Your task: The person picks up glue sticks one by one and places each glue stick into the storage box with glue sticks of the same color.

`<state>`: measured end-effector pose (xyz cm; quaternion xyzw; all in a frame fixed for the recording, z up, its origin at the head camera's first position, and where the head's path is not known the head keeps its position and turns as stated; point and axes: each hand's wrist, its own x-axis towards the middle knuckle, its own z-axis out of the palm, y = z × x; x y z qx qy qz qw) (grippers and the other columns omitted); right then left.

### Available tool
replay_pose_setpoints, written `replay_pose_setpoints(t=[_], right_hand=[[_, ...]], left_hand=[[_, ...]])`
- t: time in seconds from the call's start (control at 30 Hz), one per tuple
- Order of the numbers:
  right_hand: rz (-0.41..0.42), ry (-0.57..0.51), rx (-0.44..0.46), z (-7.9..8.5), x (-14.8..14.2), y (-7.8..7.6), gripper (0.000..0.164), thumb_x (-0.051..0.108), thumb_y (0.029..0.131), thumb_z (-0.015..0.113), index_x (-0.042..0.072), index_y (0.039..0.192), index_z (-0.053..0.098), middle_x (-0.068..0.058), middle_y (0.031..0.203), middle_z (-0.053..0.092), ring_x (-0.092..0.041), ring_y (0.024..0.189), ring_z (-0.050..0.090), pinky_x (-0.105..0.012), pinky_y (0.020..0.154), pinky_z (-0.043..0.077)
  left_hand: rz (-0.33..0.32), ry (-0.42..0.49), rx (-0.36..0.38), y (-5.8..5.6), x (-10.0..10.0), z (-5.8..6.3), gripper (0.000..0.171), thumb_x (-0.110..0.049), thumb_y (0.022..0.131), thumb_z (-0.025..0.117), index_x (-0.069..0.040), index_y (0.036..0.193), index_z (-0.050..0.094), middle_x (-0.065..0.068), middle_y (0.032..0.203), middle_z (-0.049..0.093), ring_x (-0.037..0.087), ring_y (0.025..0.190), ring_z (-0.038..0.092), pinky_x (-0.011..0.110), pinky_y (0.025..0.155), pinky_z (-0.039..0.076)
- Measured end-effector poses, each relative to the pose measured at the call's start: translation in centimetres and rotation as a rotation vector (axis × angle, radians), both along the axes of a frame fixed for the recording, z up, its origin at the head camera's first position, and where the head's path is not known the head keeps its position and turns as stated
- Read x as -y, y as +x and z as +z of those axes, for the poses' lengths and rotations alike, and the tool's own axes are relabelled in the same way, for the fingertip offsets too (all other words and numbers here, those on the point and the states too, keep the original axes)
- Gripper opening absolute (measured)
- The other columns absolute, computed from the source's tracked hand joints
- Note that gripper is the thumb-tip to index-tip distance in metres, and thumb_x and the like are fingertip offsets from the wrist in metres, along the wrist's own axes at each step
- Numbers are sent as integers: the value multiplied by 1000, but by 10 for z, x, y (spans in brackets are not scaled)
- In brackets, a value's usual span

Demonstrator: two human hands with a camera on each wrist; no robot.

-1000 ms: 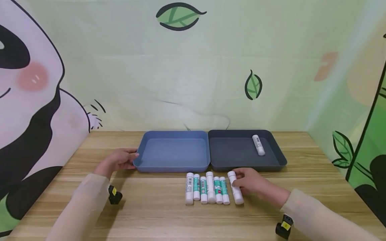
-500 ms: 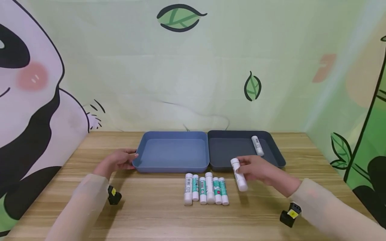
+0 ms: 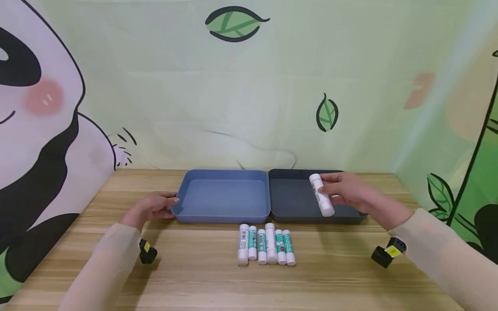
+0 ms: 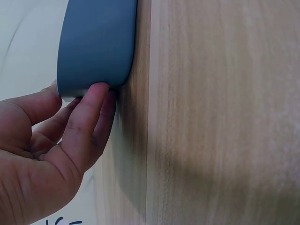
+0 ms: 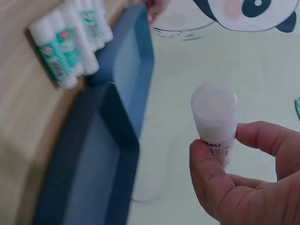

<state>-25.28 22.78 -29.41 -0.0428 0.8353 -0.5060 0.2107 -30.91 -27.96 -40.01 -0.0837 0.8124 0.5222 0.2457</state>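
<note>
A white glue stick (image 3: 322,196) is pinched between the thumb and fingers of my right hand (image 3: 348,190), raised over the dark grey tray (image 3: 289,218). The right wrist view shows its cap end and a small printed label. At the left, my left hand (image 3: 155,205) grips the edge of the blue tray (image 3: 221,218), thumb at the rim and fingers against the outer side wall. In front of the trays lies a row of glue sticks: large white ones (image 3: 271,244) among smaller green-and-white ones (image 3: 262,247). My right hand blocks the view of the dark tray's right part.
Both trays stand side by side at the back of the wooden table (image 3: 186,276). Behind them hangs a green backdrop (image 3: 175,86) printed with leaves and a panda. Black wrist cameras hang below both forearms.
My right hand has lifted the large glue stick from the row's right end and carried it back and right over the dark tray. The left hand stays on the blue tray.
</note>
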Motion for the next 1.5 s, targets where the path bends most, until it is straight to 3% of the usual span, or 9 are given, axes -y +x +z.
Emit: replay_pose_setpoints(t=[0.27, 0.5, 0.83, 1.17, 1.5], right_hand=[[-5, 36, -44, 38, -13, -17, 65, 16, 107, 51, -4, 161, 21, -30, 158, 32, -14, 108, 57, -15, 84, 57], [0, 46, -76, 64, -23, -36, 64, 15, 108, 50, -4, 161, 20, -27, 152, 39, 1, 91, 62, -15, 83, 58], [-61, 82, -118, 92, -25, -61, 66, 20, 108, 50, -1, 162, 19, -27, 156, 32, 2, 84, 62, -11, 77, 57], [-74, 92, -97, 88, -26, -81, 67, 22, 107, 51, -4, 161, 20, -25, 152, 35, -1, 85, 60, -11, 76, 57], [-121, 44, -17, 58, -34, -105, 65, 19, 107, 52, -8, 159, 23, -14, 130, 48, 0, 78, 62, -13, 73, 58]], left_hand=[[2, 0, 4, 0, -1, 1, 64, -19, 108, 52, 3, 160, 21, 12, 114, 58, 10, 83, 62, 26, 81, 64], [5, -9, 0, 2, -3, 2, 63, -17, 108, 51, 4, 160, 22, 14, 118, 58, 11, 85, 61, 27, 82, 64], [8, -14, 9, 1, -2, 0, 64, -19, 108, 52, 3, 160, 22, 14, 116, 56, 12, 85, 60, 26, 82, 64], [5, -31, 12, 1, -3, 3, 64, -19, 108, 52, 3, 160, 22, 17, 121, 54, 14, 89, 59, 26, 84, 63], [14, -29, 21, 3, -5, 2, 63, -20, 108, 52, 1, 161, 24, 21, 133, 50, 16, 93, 59, 26, 86, 63]])
